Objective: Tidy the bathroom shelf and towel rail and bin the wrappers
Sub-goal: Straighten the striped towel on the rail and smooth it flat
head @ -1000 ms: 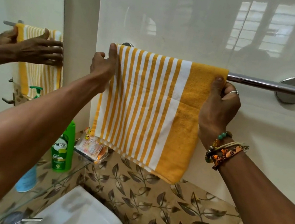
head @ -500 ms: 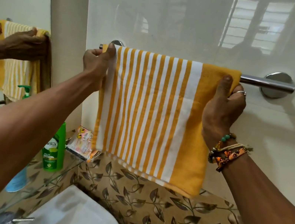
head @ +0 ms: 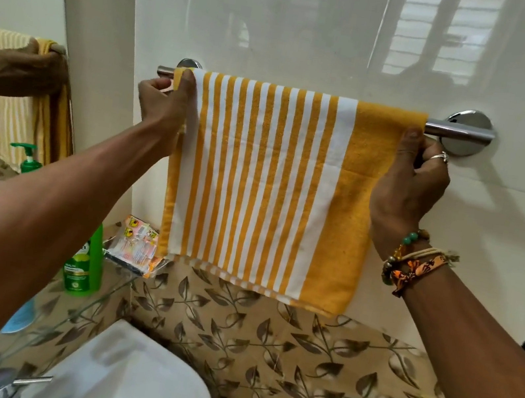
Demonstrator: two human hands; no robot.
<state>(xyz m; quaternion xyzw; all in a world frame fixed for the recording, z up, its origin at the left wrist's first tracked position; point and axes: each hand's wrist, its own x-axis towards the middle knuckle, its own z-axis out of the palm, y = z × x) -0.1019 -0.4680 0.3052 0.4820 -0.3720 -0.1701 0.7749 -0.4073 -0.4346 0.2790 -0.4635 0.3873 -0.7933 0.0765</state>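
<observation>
Yellow and white towel (head: 257, 180) hung flat over the towel rail (head: 456, 131), nearly straight. Left hand (head: 161, 109) pinching its top left corner, right hand (head: 409, 185) pinching the top right edge. Towel part nearly done, by the look of it. Left to do: wrappers (head: 137, 244) lying on the glass shelf (head: 90, 305) beside the green bottle (head: 84, 266). No bin in sight

- A yellow-and-white striped cloth towel (head: 274, 183) hangs over the chrome metal towel rail (head: 453, 130).
- The left hand (head: 161, 109) pinches its top left corner and the right hand (head: 410, 181) its top right.
- Crinkled plastic wrappers (head: 137, 244) lie on the clear glass shelf (head: 90, 309) below the towel's left edge, to the right of a green plastic bottle (head: 86, 266).
- A white ceramic basin (head: 137, 379) sits below the shelf.
</observation>
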